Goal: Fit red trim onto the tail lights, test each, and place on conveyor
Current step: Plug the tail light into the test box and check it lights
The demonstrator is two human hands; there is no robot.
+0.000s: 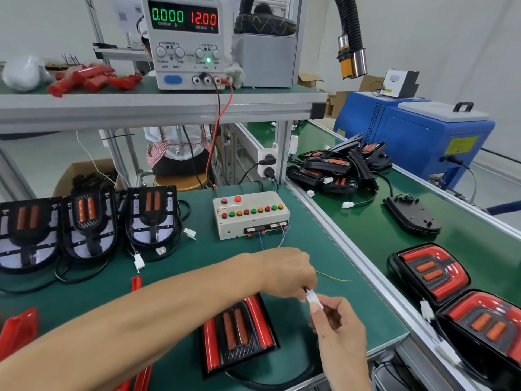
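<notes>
Both hands, left and right, pinch white connectors above red-trimmed, unlit tail light

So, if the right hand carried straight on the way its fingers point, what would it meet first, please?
Most likely the left hand: the right hand points up and left, both pinching the small white plastic connector between them. Depth beyond is unclear.

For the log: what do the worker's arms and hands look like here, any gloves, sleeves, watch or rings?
Both arms are bare as far as the frame shows: no sleeves reach the forearms. The left hand and right hand wear no gloves. No watch, bracelet or ring shows on the visible sides of wrists and fingers. The right hand's visible nail is short and unpainted.
</notes>
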